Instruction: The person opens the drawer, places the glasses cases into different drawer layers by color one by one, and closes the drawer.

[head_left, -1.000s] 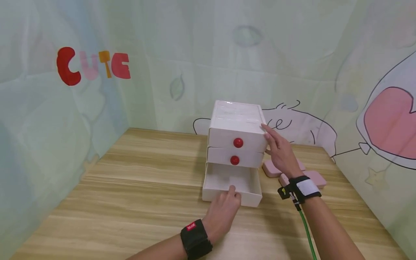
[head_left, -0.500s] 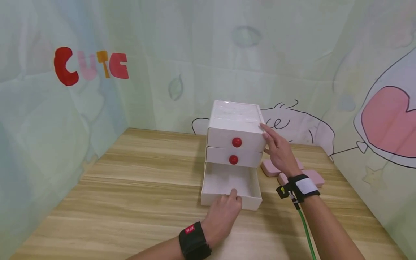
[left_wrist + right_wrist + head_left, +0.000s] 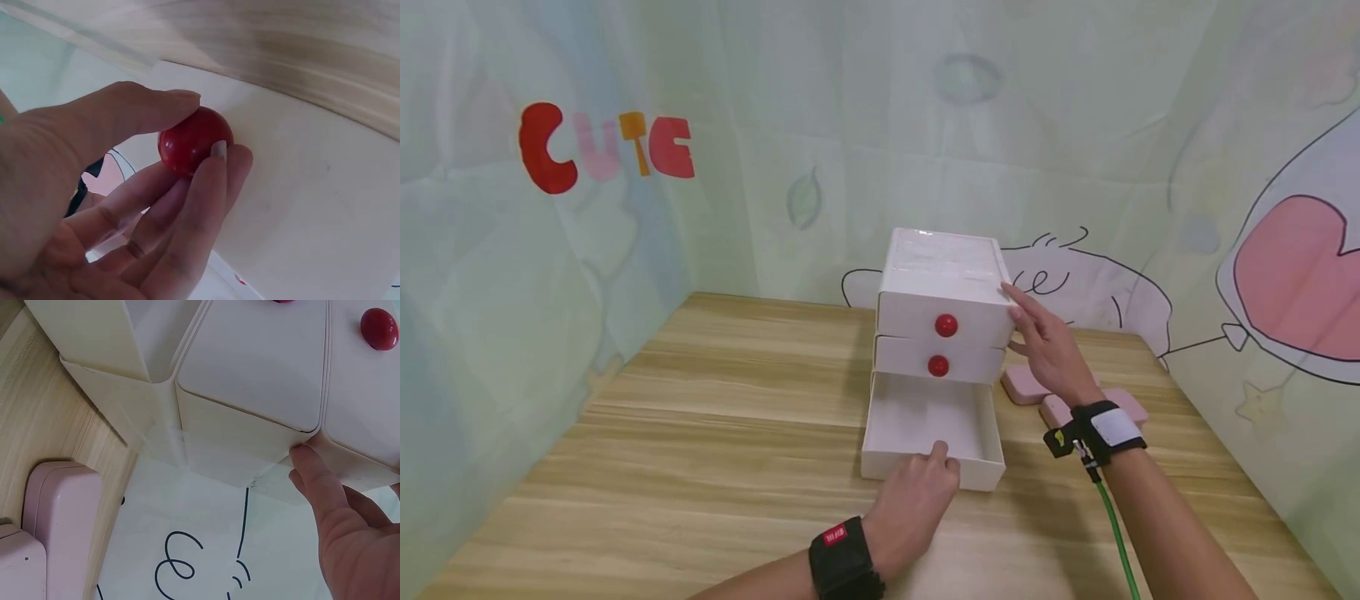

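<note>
A printed curtain [image 3: 880,150] backs a wooden table [image 3: 700,433]. The left hand [image 3: 917,504] pinches a red knob [image 3: 187,134] between thumb and fingers, on the jutting bottom drawer [image 3: 917,412], below the frame's centre. The right hand [image 3: 1054,350], fingers mostly straight, touches the white cabinet [image 3: 947,265]. Three drawers, three knobs; at least two pink cases [image 3: 1021,387], partly behind the right hand.

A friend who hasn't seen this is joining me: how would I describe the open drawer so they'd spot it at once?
On the wood-grain table stands a white three-drawer cabinet. Go down to its bottom drawer, whose red knob the left hand pinches. It alone is pulled out, its inside showing, while the two drawers above are closed.
</note>
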Motion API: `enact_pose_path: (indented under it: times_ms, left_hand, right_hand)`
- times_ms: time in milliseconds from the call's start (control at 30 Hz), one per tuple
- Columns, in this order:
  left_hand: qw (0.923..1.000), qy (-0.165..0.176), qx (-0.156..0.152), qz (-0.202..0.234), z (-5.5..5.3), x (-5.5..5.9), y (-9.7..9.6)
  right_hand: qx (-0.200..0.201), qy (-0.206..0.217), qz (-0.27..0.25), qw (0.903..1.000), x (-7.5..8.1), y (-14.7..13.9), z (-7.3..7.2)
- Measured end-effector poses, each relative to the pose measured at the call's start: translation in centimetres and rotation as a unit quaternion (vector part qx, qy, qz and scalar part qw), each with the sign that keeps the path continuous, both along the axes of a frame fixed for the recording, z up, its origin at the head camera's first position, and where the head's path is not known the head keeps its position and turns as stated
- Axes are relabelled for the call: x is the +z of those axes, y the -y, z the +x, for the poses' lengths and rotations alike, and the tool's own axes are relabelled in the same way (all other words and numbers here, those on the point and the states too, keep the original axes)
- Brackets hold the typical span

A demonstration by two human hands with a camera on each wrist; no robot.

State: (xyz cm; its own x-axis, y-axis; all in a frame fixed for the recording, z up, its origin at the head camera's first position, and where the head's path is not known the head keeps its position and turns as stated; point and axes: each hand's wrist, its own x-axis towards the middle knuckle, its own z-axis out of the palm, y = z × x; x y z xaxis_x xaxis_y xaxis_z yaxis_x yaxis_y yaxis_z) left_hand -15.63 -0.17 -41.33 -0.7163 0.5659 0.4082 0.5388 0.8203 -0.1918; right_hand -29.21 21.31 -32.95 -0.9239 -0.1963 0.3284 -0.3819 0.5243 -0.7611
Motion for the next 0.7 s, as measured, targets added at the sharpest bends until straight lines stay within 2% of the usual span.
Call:
enact_pose_path:
  times_ms: [300, 467, 567, 700]
  left_hand:
    - [0.9998, -0.007, 0.001, -0.020, 0.6, 0.2, 0.0]
    - [0.9998, -0.006, 0.000, -0.019, 0.6, 0.2, 0.0]
    - [0.9998, -0.001, -0.001, -0.019, 0.6, 0.2, 0.0]
    - [0.9998, 0.010, -0.003, -0.014, 0.5, 0.2, -0.1]
  right_hand:
    - [-0.001, 0.001, 0.003, 1.0000, -0.1, -0.1, 0.1]
    - [0.018, 0.006, 0.006, 0.9998, -0.1, -0.7, 0.3]
    - [0.017, 0.002, 0.024, 0.9996, -0.3, -1.2, 0.4]
    - [-0.007, -0.015, 0.067, 0.9976, -1.0, -2.2, 0.2]
